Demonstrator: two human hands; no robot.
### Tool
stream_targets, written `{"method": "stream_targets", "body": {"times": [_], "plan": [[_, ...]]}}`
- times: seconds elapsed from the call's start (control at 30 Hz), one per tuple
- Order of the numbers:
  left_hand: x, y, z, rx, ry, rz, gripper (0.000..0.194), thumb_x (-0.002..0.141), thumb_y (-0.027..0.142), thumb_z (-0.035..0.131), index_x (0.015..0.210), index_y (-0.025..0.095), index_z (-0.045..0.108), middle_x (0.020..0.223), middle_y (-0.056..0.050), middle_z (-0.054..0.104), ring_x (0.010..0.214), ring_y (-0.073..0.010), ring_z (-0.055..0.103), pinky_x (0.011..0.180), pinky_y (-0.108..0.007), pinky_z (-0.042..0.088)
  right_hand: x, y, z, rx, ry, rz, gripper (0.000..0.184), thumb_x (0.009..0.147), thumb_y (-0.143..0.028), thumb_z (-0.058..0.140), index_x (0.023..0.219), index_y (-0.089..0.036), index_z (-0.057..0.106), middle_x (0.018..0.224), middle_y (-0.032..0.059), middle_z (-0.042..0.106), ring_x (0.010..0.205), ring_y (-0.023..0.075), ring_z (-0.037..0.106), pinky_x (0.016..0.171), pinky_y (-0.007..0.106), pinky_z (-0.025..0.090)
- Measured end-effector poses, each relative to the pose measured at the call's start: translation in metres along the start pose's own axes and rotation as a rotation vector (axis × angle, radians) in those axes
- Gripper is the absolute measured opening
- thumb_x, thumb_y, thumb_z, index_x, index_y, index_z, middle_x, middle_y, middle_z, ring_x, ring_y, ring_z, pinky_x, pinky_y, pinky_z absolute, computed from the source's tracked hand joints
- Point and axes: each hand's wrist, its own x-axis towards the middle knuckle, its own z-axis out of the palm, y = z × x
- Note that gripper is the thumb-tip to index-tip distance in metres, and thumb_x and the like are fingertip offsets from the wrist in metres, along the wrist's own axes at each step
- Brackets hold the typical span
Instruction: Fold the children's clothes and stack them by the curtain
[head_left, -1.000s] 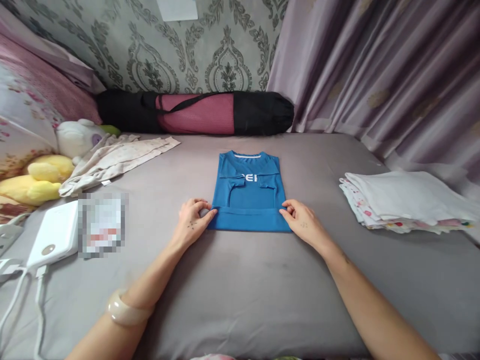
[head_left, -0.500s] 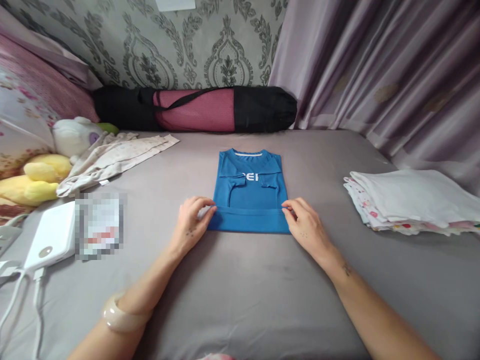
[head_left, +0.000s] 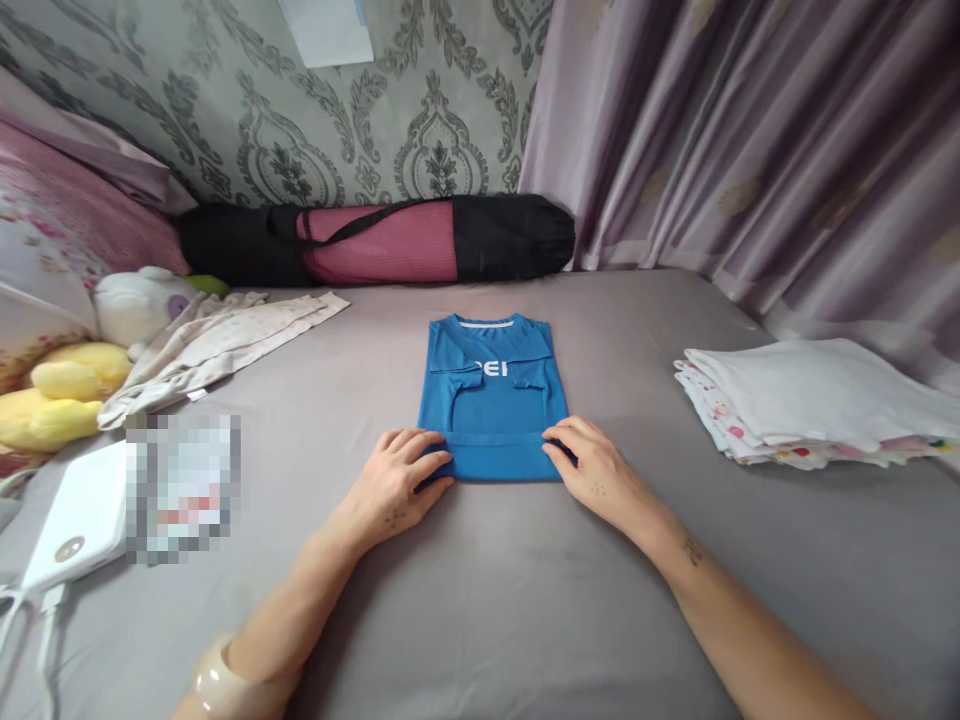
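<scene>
A blue T-shirt point(head_left: 499, 408) lies face up on the bed, its sleeves folded inward over white lettering. Its hem is turned up into a flat band along the near edge, while the collar points away from me. At the band's left end, my left hand point(head_left: 394, 487) has its fingers curled over the fabric and its thumb at the near fold. My right hand point(head_left: 600, 475) pinches the right end of the band between thumb and fingers. The cloth under the fingertips is partly hidden.
White folded clothes point(head_left: 795, 395) are stacked at right. A rolled black-and-pink mat bag point(head_left: 382, 242) lies by the wall. On the left are a white power bank point(head_left: 82, 510) with cables, a blurred packet point(head_left: 187, 490), pale cloth point(head_left: 225, 345) and plush toys point(head_left: 67, 395).
My left hand has gone from pinching the band's top corner to curling over its left end, thumb lower. My right hand keeps its pinch. The view has shifted slightly.
</scene>
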Motion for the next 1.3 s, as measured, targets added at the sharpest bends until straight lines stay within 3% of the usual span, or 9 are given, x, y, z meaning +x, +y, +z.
{"method": "stream_targets", "body": {"times": [0.17, 0.33, 0.5, 0.67, 0.83, 1.07, 1.3], "plan": [[0.002, 0.003, 0.002, 0.027, 0.023, 0.091, 0.021, 0.093, 0.025, 0.051, 0.107, 0.022, 0.067, 0.125, -0.009, 0.065, 0.115, -0.0242, 0.060, 0.099, -0.043, 0.044, -0.007, -0.008, -0.004, -0.125, -0.027, -0.033, 0.032, 0.092, -0.040, 0.055, 0.119, -0.026, 0.063, 0.108, 0.0071, 0.059, 0.102, 0.0224, 0.059, 0.089, 0.036, 0.051], [0.007, 0.003, 0.006, 0.013, 0.089, 0.080, 0.022, 0.095, 0.022, 0.048, 0.111, 0.019, 0.063, 0.117, -0.009, 0.069, 0.109, -0.0218, 0.065, 0.097, -0.039, 0.048, -0.010, -0.015, -0.007, -0.244, -0.073, -0.063, 0.050, 0.083, -0.049, 0.064, 0.127, -0.024, 0.059, 0.112, 0.0090, 0.057, 0.099, 0.0258, 0.057, 0.086, 0.041, 0.052], [0.012, 0.003, 0.005, 0.008, 0.138, 0.013, 0.023, 0.099, 0.024, 0.043, 0.115, 0.018, 0.059, 0.103, -0.007, 0.073, 0.096, -0.0187, 0.069, 0.090, -0.035, 0.052, -0.005, -0.004, -0.001, -0.314, -0.049, -0.094, 0.034, 0.089, -0.032, 0.061, 0.122, -0.023, 0.060, 0.107, 0.0084, 0.059, 0.094, 0.0244, 0.058, 0.084, 0.040, 0.050], [0.008, -0.004, 0.005, 0.016, 0.076, 0.045, 0.027, 0.096, 0.029, 0.049, 0.121, 0.020, 0.056, 0.114, -0.009, 0.070, 0.104, -0.0217, 0.067, 0.095, -0.040, 0.050, -0.003, 0.004, 0.000, -0.322, -0.021, -0.141, 0.028, 0.092, -0.019, 0.054, 0.118, -0.022, 0.061, 0.102, 0.0078, 0.061, 0.091, 0.0233, 0.059, 0.083, 0.039, 0.050], [0.003, -0.013, 0.007, 0.034, 0.019, 0.062, 0.040, 0.092, 0.011, 0.039, 0.127, 0.021, 0.055, 0.128, -0.009, 0.064, 0.115, -0.0203, 0.062, 0.102, -0.042, 0.048, -0.004, 0.000, -0.005, -0.333, 0.002, -0.182, 0.042, 0.086, -0.003, 0.046, 0.119, -0.023, 0.064, 0.106, 0.0082, 0.064, 0.095, 0.0236, 0.060, 0.082, 0.039, 0.051], [0.001, -0.020, 0.009, 0.011, 0.021, 0.028, 0.043, 0.094, 0.014, 0.035, 0.130, 0.021, 0.057, 0.131, -0.008, 0.062, 0.121, -0.0195, 0.059, 0.106, -0.039, 0.047, -0.004, 0.017, 0.000, -0.254, 0.048, -0.264, 0.054, 0.083, 0.005, 0.038, 0.123, -0.020, 0.065, 0.126, 0.0086, 0.065, 0.120, 0.0214, 0.058, 0.104, 0.044, 0.046], [0.000, -0.017, -0.001, -0.006, -0.008, 0.042, 0.049, 0.092, 0.011, 0.035, 0.135, 0.024, 0.053, 0.134, -0.007, 0.060, 0.122, -0.0189, 0.058, 0.107, -0.041, 0.045, -0.005, 0.024, -0.005, -0.180, -0.002, -0.319, 0.064, 0.078, 0.008, 0.038, 0.131, -0.022, 0.060, 0.128, 0.0086, 0.064, 0.119, 0.0192, 0.060, 0.107, 0.046, 0.045]]}}
